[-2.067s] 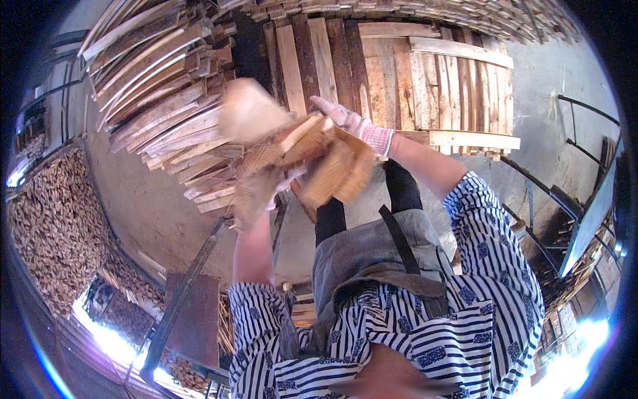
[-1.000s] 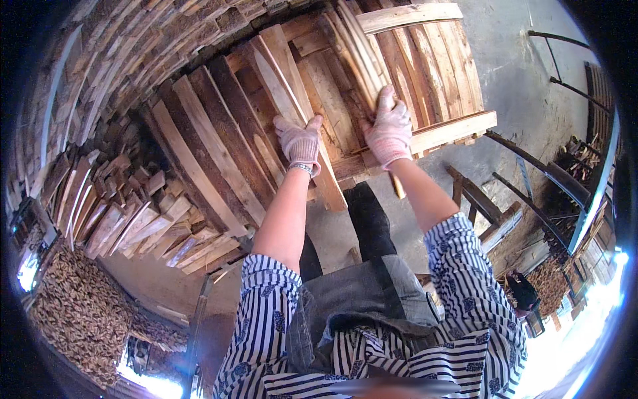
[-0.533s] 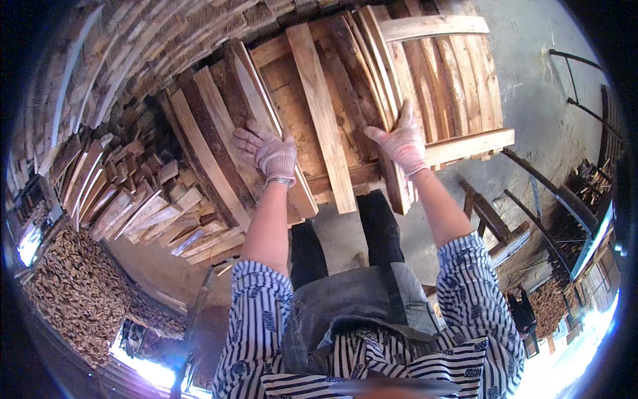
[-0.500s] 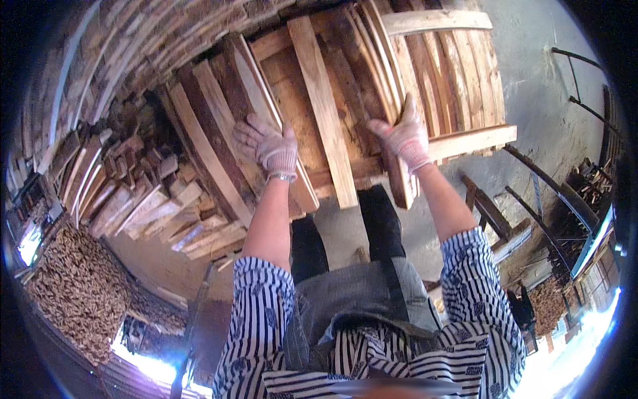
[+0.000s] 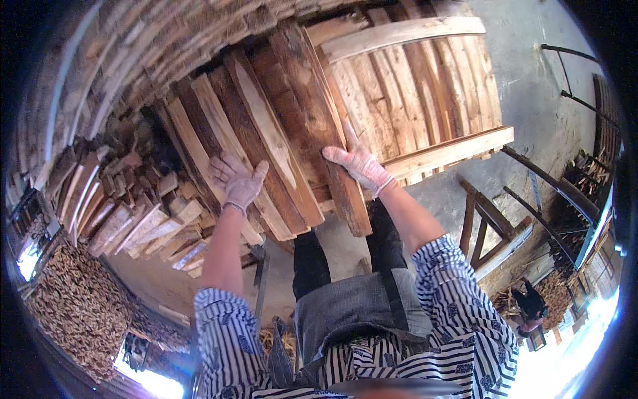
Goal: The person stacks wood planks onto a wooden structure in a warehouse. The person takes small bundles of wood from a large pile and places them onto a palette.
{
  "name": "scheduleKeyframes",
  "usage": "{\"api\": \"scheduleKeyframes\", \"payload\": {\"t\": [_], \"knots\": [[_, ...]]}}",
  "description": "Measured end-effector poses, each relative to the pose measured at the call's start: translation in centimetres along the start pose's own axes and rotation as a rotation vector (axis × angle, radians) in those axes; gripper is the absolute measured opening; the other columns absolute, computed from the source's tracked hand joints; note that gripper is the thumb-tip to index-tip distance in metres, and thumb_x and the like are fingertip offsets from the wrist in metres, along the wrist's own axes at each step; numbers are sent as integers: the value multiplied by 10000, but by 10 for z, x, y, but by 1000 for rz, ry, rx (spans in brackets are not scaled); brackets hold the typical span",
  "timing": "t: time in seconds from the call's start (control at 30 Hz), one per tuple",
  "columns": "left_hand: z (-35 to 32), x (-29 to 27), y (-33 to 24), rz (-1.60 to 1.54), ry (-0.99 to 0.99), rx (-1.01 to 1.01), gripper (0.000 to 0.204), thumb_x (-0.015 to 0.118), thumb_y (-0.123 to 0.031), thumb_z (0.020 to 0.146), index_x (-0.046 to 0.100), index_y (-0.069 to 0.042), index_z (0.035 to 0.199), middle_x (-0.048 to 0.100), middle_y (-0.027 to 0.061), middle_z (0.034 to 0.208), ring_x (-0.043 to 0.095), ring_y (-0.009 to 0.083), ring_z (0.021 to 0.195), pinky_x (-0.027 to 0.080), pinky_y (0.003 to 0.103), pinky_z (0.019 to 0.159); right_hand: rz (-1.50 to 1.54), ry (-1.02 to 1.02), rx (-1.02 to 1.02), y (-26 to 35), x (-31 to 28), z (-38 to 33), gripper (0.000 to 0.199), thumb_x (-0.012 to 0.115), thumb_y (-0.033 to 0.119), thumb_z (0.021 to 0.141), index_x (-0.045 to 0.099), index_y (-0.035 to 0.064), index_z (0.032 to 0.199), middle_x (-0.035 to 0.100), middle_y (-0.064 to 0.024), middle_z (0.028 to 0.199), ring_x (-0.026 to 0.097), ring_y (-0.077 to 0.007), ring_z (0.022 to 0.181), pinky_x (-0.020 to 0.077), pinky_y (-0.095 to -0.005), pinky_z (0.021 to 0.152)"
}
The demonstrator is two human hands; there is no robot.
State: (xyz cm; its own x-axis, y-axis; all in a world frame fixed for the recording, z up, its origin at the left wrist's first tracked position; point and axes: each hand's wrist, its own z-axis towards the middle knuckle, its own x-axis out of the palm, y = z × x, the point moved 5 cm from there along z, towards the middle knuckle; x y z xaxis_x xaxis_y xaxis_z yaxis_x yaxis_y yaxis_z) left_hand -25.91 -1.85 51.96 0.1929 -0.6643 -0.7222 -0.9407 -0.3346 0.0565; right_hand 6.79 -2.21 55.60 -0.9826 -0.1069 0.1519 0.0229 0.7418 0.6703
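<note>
My left hand (image 5: 239, 178), in a pale knit glove, lies open with fingers spread over a row of rough planks. Beneath and beside it run a pale plank (image 5: 222, 126) and a dark brown plank (image 5: 242, 126). My right hand (image 5: 362, 165), gloved too, is at the right edge of a wide brown plank (image 5: 312, 93). Its thumb reaches over the plank's top and another finger stretches along the side; the remaining fingers are partly hidden. That plank's near end sticks out past the others, toward me.
To the right is a slatted wooden panel (image 5: 412, 100) with a pale crossbar (image 5: 452, 154) along its near side. Stacked wood (image 5: 143, 213) fills the left. A wooden trestle (image 5: 488, 216) stands at right on the grey floor (image 5: 518, 100). Wood chips (image 5: 76, 312) are piled lower left.
My right hand has moved left with the brown plank, covering the gap where a pale plank lay. My left hand has shifted left and nearer to me, onto other planks.
</note>
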Motion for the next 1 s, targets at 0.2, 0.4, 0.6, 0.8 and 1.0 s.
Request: {"api": "scheduleKeyframes", "payload": {"t": [0.2,0.4,0.6,0.8,1.0], "knots": [[0,-10,-9,-30,103,30,1402,600,-805,782,-198,64,1540,-229,391,1587,-252,566,1460,-97,677,1163,-449,-13,-35,-4,73,28,1156,705,576,887,17,-1,1614,213,-319,1629,250,-371,1524,246,-384,1228],[-6,-29,-19,-13,183,-18,1437,703,-748,739,-181,40,1553,-229,389,1588,-258,563,1461,-111,660,1168,-784,-191,-33,26,88,12,1111,681,557,891,56,-37,1591,279,-331,1576,305,-407,1487,278,-410,1219],[-9,-23,-10,-22,151,37,1429,710,-742,751,-183,28,1558,-251,380,1586,-258,560,1461,-105,683,1158,-970,-300,115,55,113,4,1060,790,320,809,128,-11,1569,423,-262,1484,560,-402,1268,516,-465,1012],[-11,-23,-10,-79,215,29,1413,690,-752,753,-175,11,1568,-258,371,1590,-289,552,1453,-148,685,1137,-785,-364,-43,50,20,9,872,813,224,790,316,60,1488,640,-255,1247,665,-384,1115,539,-429,951],[-7,-27,-15,-44,218,11,1391,670,-752,765,-176,-2,1576,-266,363,1592,-298,555,1448,-167,690,1125,-741,-440,-5,10,51,43,1036,748,447,868,158,-10,1588,388,-300,1547,420,-364,1434,369,-386,1168]]}}
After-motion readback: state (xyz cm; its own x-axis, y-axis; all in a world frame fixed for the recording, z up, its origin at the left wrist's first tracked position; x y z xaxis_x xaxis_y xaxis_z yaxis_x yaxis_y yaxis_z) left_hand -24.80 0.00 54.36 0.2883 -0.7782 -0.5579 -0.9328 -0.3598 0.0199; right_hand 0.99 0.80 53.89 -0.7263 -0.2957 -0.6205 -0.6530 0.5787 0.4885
